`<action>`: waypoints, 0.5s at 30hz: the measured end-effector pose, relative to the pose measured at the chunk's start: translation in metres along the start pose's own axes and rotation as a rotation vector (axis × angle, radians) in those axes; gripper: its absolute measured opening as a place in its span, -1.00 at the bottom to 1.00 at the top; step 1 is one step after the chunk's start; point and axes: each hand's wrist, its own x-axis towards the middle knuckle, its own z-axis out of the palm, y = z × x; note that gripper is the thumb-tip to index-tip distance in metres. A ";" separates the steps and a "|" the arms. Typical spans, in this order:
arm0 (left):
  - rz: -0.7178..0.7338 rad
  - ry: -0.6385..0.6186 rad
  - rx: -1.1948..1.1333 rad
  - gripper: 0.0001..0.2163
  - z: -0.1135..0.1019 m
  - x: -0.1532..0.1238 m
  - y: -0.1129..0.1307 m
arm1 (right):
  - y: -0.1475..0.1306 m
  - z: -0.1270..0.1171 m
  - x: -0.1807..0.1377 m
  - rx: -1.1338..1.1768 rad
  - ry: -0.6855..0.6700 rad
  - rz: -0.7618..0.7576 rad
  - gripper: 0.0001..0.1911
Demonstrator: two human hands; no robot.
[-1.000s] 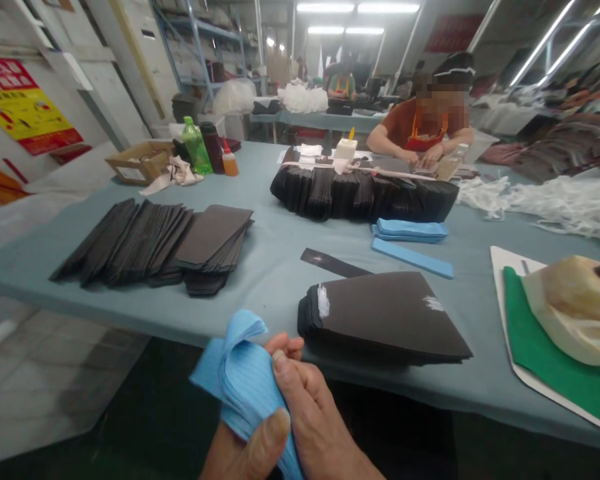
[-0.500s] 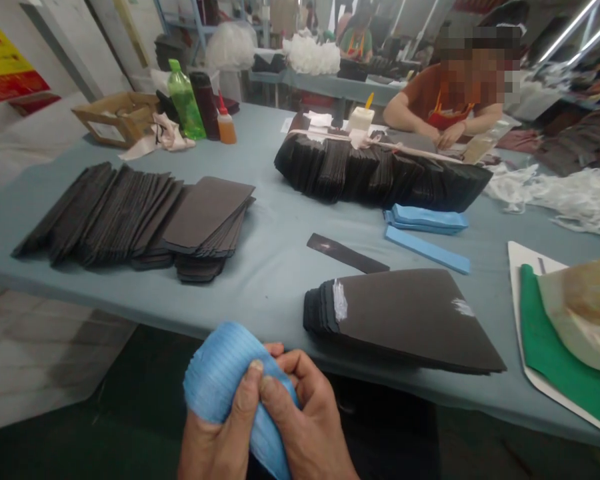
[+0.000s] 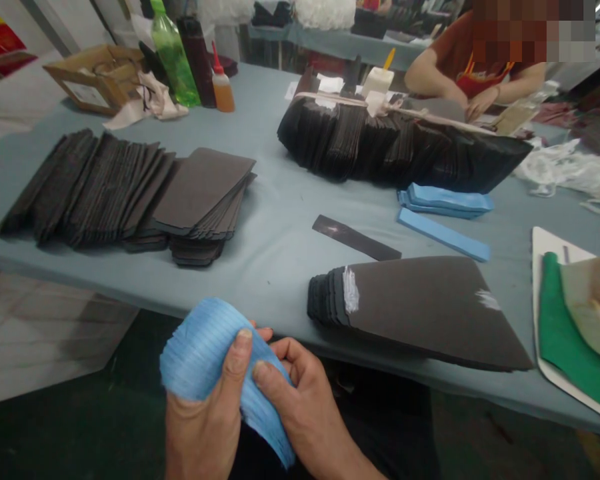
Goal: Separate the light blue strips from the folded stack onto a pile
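A thick stack of blue strips [image 3: 200, 353] bends in a curve between my two hands, just off the table's front edge. My left hand [image 3: 207, 420] grips it with the thumb on top; most of its fingers are hidden underneath. On the lower right part, my right hand [image 3: 305, 400] pinches the strips, its thumb on top and fingers curled at the side. To the right on the table lies a fanned stack of dark panels [image 3: 415, 307] with white smears at both ends. Behind it rest a single dark strip [image 3: 356, 237] and more blue strips [image 3: 445, 233].
Rows of dark panels [image 3: 115, 193] lean at the left. A tied bundle of dark panels [image 3: 380, 143] lies at the back, with a co-worker's arms [image 3: 443, 80] behind it. A carton [image 3: 87, 87], a green bottle [image 3: 175, 60] and an orange-filled glue bottle [image 3: 223, 90] stand at back left.
The view has tilted down. The blue stack has fanned out a little more between my hands, and my right thumb has slid slightly away from my left thumb.
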 end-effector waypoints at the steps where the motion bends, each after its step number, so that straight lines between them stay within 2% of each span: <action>1: -0.026 -0.022 -0.012 -0.47 -0.001 0.000 0.001 | -0.002 -0.003 0.001 0.012 -0.014 0.022 -0.27; 5: -0.239 -0.125 -0.180 -0.41 -0.003 -0.001 0.005 | -0.008 -0.007 0.005 0.165 -0.124 0.106 -0.23; 7: -0.327 -0.096 -0.258 -0.37 0.002 -0.003 0.008 | -0.009 -0.007 0.005 0.196 -0.161 0.131 -0.23; 9: -0.373 -0.043 -0.301 -0.34 0.009 -0.004 0.009 | -0.007 -0.007 0.003 0.163 -0.126 0.066 -0.23; 11: -0.352 -0.005 -0.277 -0.34 0.011 -0.003 0.007 | -0.004 -0.009 0.001 0.064 -0.064 -0.020 -0.27; 13: -0.236 0.015 -0.150 -0.39 0.008 -0.002 0.004 | -0.001 -0.010 -0.001 -0.107 -0.015 -0.076 -0.40; 15: -0.089 0.084 0.073 -0.45 0.002 0.000 0.002 | 0.001 -0.011 -0.002 -0.280 0.008 -0.102 -0.53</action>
